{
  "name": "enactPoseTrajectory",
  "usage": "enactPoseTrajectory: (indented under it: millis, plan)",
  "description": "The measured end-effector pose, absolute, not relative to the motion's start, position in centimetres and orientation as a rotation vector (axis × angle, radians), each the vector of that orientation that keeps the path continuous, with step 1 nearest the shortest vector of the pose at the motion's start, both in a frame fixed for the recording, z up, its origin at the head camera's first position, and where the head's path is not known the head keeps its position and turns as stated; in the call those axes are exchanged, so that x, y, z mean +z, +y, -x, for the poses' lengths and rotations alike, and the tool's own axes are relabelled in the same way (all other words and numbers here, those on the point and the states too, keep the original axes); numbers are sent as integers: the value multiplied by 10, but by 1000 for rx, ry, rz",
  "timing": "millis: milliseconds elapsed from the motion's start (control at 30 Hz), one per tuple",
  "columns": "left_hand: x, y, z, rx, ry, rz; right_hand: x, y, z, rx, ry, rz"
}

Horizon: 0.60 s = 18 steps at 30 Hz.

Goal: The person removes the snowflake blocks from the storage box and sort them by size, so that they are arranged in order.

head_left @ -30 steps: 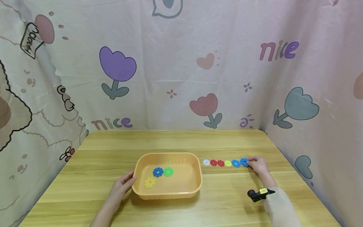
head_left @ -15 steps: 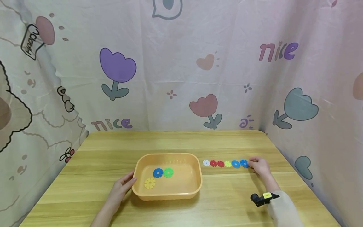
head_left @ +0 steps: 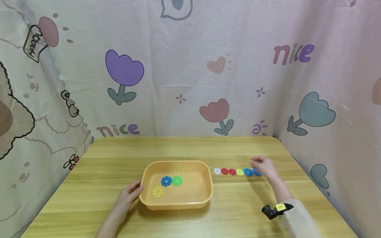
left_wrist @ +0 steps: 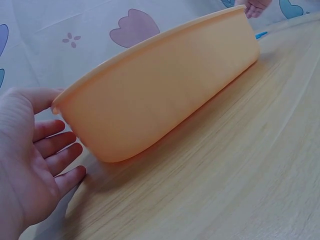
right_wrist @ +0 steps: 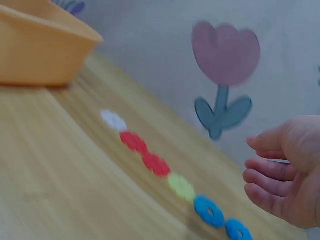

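A yellow-orange plastic basket (head_left: 190, 203) stands on the table; my left hand (head_left: 126, 200) holds its left rim, fingers against the outer wall in the left wrist view. Inside lie a blue snowflake disc (head_left: 166, 181), a green one (head_left: 177, 180) and a yellow one (head_left: 157, 192). To its right runs a row: a white disc (head_left: 217, 171), two red discs (head_left: 228, 171), a yellow-green disc (head_left: 239, 172) and two blue discs (head_left: 248, 172). My right hand (head_left: 265, 167) hovers over the last blue disc (right_wrist: 238, 230), fingers loosely bent and holding nothing, partly covering it in the head view.
The wood-grain table (head_left: 238, 211) ends at a printed curtain (head_left: 184, 66) at the back and sides. A black wrist camera (head_left: 275, 211) sits on the right forearm, by a pale sleeve (head_left: 300, 218).
My right hand has let go of the last blue disc, lifted and moved left above the row's right end. My left hand and the basket have stayed in place.
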State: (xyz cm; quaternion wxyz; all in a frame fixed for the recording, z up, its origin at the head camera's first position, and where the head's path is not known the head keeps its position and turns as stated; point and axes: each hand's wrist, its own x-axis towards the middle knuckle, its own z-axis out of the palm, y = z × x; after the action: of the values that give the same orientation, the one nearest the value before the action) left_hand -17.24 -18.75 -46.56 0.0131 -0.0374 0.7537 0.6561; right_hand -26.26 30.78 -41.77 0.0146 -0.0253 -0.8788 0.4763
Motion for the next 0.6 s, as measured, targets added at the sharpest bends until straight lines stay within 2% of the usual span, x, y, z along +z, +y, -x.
enactPoseTrajectory:
  millis: [600]
  plan:
    - [-466,-188,172,2052,2349,85,-388,210,264,1756,-2658,-286]
